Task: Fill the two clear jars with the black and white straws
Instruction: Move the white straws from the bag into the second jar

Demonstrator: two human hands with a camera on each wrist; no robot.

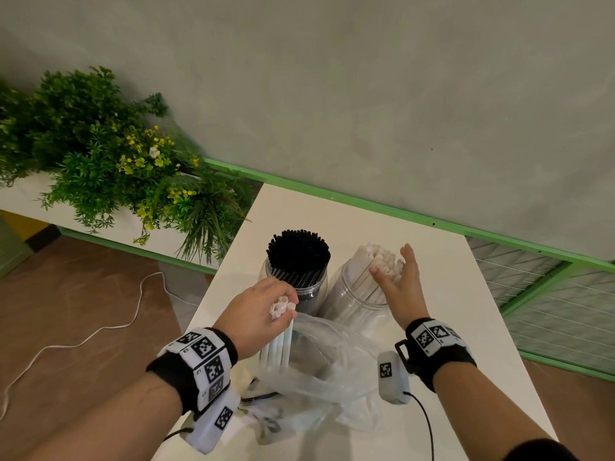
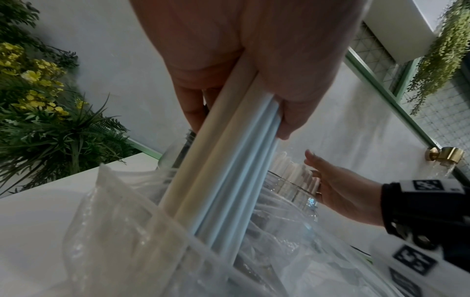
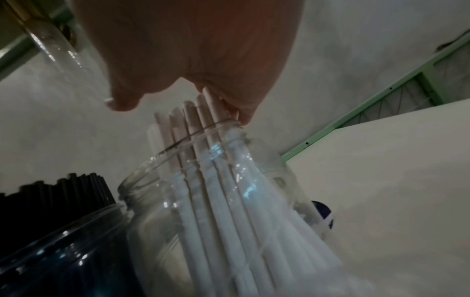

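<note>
We see a white table (image 1: pixel 429 261) with its far edge against a green rail (image 1: pixel 366 202) at the foot of the wall. Directly on it stand two clear jars, side by side near the middle: the left jar (image 1: pixel 316 287) packed with black straws (image 1: pixel 298 252), the right jar (image 1: pixel 346 294) part filled with white straws (image 1: pixel 382 261) that lean to the right. Nearer to us, just in front of both jars, lies a crumpled clear bag (image 1: pixel 319 377). A black cable (image 1: pixel 427 424) trails across the near right part.
</note>
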